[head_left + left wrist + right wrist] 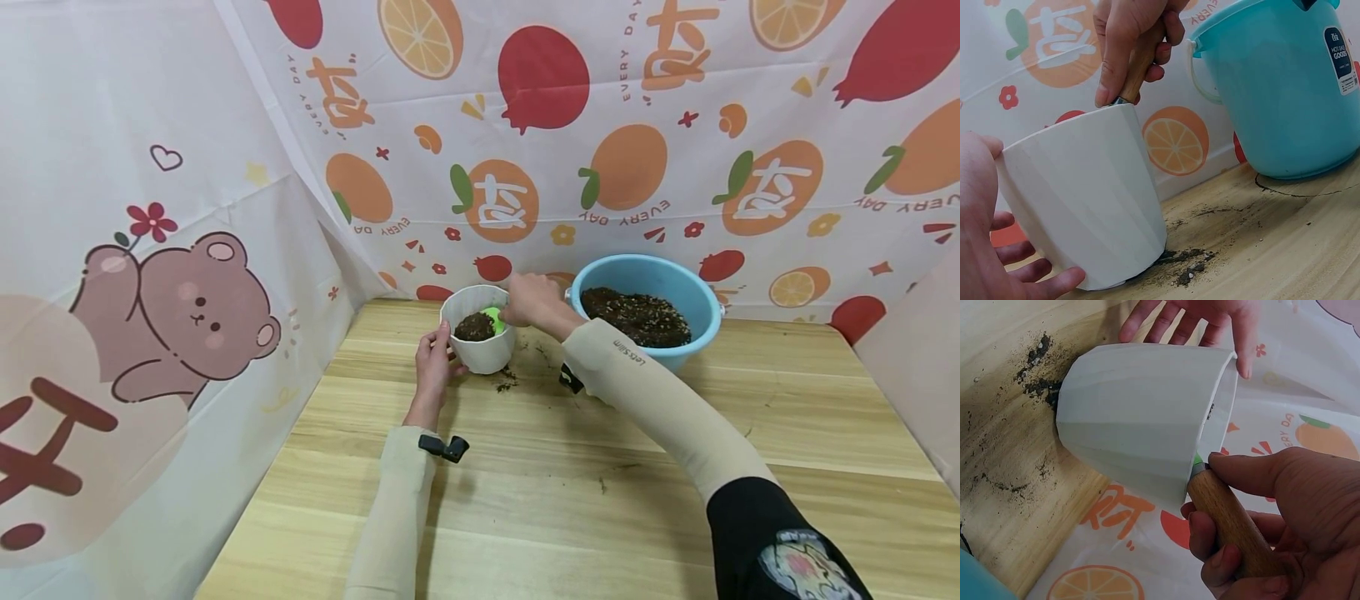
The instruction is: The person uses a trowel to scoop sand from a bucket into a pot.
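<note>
A white faceted flowerpot (483,357) stands on the table with dark soil (474,327) inside. My left hand (432,364) holds the pot from its left side, thumb at the rim and fingers against the wall. Over the pot's right rim, my right hand (536,302) grips the wooden handle of a small trowel (1230,522). Its green blade (493,320) reaches down into the pot beside the soil; the pot wall hides the lower part in both wrist views.
A light blue bucket (708,312) of dark potting soil (637,317) stands right of the pot, near the back cloth (420,117). Spilled soil (1188,265) lies at the pot's base on the wooden table (540,500). A printed cloth also hangs at left.
</note>
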Available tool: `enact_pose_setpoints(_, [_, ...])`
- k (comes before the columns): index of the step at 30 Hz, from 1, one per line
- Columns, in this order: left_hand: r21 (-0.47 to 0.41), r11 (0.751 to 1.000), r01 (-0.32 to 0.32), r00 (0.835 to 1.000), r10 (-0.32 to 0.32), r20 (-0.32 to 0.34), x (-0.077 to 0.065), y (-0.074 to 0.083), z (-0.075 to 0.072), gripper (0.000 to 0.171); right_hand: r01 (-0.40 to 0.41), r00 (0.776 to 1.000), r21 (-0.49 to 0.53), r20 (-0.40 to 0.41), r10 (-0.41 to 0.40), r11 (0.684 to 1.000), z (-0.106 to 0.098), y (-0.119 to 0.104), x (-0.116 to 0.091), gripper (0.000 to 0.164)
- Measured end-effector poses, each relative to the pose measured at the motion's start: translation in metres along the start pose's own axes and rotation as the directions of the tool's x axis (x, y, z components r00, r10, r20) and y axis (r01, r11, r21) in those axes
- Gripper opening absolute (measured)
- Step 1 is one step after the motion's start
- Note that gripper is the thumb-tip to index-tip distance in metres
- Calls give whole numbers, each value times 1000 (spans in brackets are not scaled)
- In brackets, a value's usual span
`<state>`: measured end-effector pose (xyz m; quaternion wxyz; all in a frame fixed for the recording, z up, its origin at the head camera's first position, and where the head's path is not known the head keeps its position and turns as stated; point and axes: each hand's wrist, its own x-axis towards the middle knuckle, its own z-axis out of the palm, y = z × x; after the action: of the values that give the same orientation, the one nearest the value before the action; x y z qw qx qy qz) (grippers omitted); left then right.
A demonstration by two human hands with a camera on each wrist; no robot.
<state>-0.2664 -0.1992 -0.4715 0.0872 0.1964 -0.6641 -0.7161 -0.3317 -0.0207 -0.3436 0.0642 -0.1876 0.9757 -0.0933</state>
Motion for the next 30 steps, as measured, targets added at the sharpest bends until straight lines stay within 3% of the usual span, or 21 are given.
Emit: enact_pose_setpoints(30, [5,1000,-1,1000,1,3,-3,1,2,68,41,996,-106,-80,-50,994,5,-12,-6,27])
